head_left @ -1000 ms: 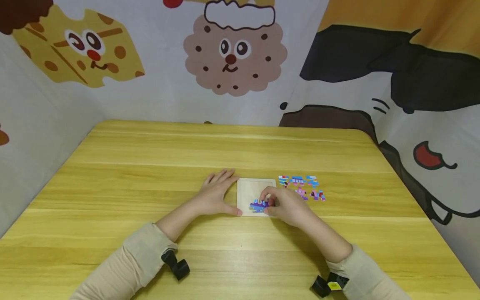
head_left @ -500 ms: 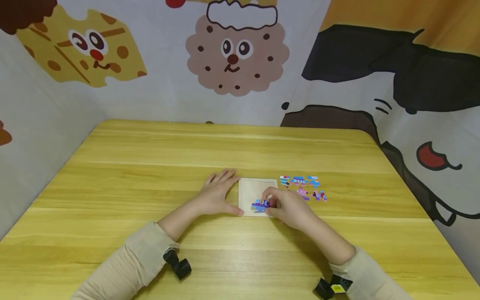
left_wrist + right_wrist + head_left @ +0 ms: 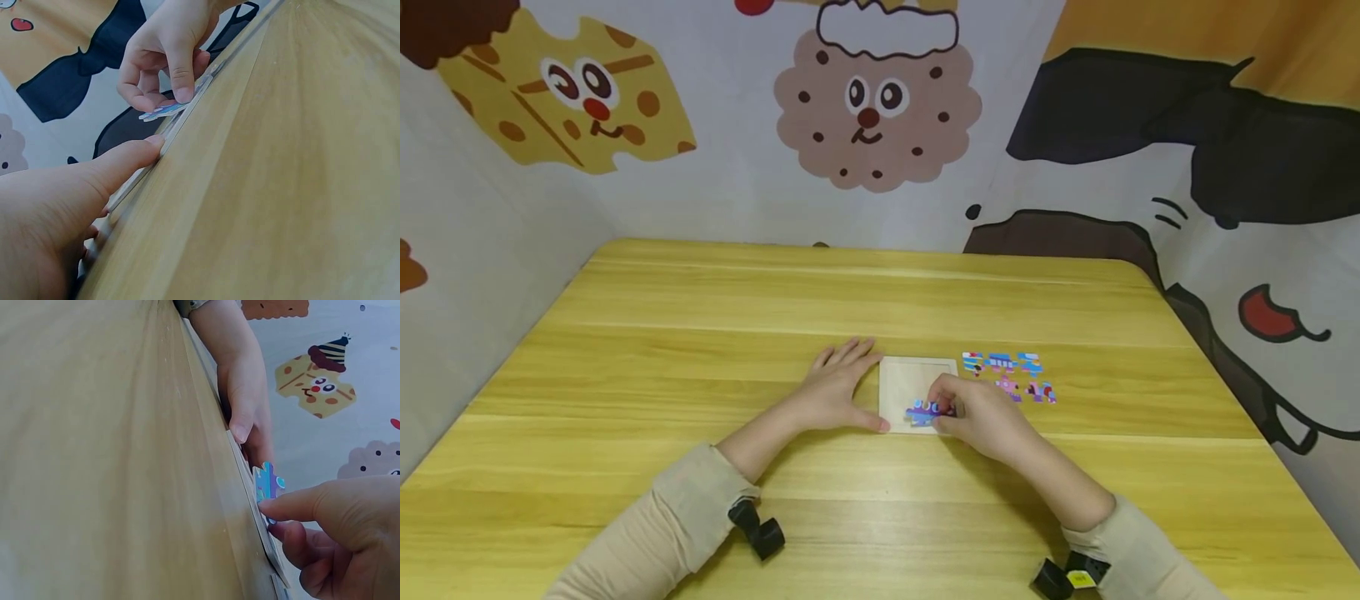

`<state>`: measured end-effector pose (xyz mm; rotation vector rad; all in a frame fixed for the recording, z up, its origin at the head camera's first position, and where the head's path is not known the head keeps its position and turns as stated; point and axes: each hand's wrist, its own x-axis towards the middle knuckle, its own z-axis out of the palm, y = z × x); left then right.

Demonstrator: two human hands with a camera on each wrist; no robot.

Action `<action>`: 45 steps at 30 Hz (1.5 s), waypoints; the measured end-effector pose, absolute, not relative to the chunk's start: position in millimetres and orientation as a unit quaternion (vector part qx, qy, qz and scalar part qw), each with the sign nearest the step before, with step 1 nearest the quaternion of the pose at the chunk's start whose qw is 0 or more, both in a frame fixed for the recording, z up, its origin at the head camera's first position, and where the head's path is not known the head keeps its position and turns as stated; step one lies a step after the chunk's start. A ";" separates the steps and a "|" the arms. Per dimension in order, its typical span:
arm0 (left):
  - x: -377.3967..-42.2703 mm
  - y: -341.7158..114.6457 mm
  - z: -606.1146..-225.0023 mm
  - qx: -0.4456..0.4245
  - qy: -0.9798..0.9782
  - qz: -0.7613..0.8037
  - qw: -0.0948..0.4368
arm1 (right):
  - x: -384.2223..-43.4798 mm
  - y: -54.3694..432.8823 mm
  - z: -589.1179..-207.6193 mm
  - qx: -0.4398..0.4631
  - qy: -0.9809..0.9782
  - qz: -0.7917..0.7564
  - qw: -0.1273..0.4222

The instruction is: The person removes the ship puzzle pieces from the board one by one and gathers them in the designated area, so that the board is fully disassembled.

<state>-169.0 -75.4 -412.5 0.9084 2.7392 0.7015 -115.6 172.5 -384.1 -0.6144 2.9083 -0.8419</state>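
Note:
My right hand (image 3: 988,417) pinches a blue and purple jigsaw puzzle piece (image 3: 919,414) between thumb and fingers, over the lower right part of a square pale wooden puzzle tray (image 3: 898,379). In the right wrist view the puzzle piece (image 3: 265,481) stands tilted at the tray's edge. My left hand (image 3: 831,396) lies spread along the left side of the tray, its thumb touching the lower left corner. From the left wrist view, the left thumb (image 3: 134,159) rests on the tray's rim. Fingers of the right hand partly cover the piece.
Several colourful puzzle pieces (image 3: 1002,362) lie in two rows on the table just right of the tray. The wooden table (image 3: 700,300) meets a wall covering printed with cartoon figures at its far edge.
The view has shifted slightly, so everything sits a little further right. Both hands keep nearly the same place at the tray; the held piece shows only a slight change in angle.

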 end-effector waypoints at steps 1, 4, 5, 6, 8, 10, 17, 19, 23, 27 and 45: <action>-169.3 -75.4 -412.6 0.305 0.919 0.234 0.086 | -116.0 173.3 -384.6 -0.202 0.939 -0.277 0.024; -169.8 -75.4 -412.4 0.304 0.920 0.231 0.085 | -117.2 176.2 -386.5 -0.212 0.930 -0.300 0.024; -169.9 -75.4 -412.3 0.304 0.920 0.232 0.084 | -117.6 177.3 -387.1 -0.216 0.926 -0.310 0.024; -170.0 -75.4 -412.0 0.303 0.920 0.231 0.085 | -118.0 178.4 -387.9 -0.221 0.921 -0.320 0.025; -170.1 -75.5 -411.5 0.303 0.921 0.230 0.086 | -118.9 180.0 -389.2 -0.230 0.911 -0.342 0.028; -170.1 -75.7 -411.0 0.304 0.921 0.229 0.087 | -120.0 181.0 -390.3 -0.237 0.902 -0.360 0.031; -170.3 -76.4 -409.9 0.307 0.920 0.227 0.088 | -124.6 185.3 -391.1 -0.234 0.874 -0.424 0.050; -170.1 -76.2 -409.8 0.307 0.920 0.227 0.089 | -125.3 188.1 -390.2 -0.232 0.869 -0.435 0.053; -169.9 -75.9 -410.1 0.308 0.920 0.224 0.089 | -125.6 195.0 -388.8 -0.230 0.864 -0.444 0.059; -169.3 -75.9 -410.2 0.308 0.920 0.223 0.089 | -125.0 202.2 -388.2 -0.223 0.860 -0.455 0.066; -168.9 -75.4 -412.2 0.307 0.920 0.225 0.090 | -120.6 247.0 -390.5 -0.213 0.838 -0.498 0.069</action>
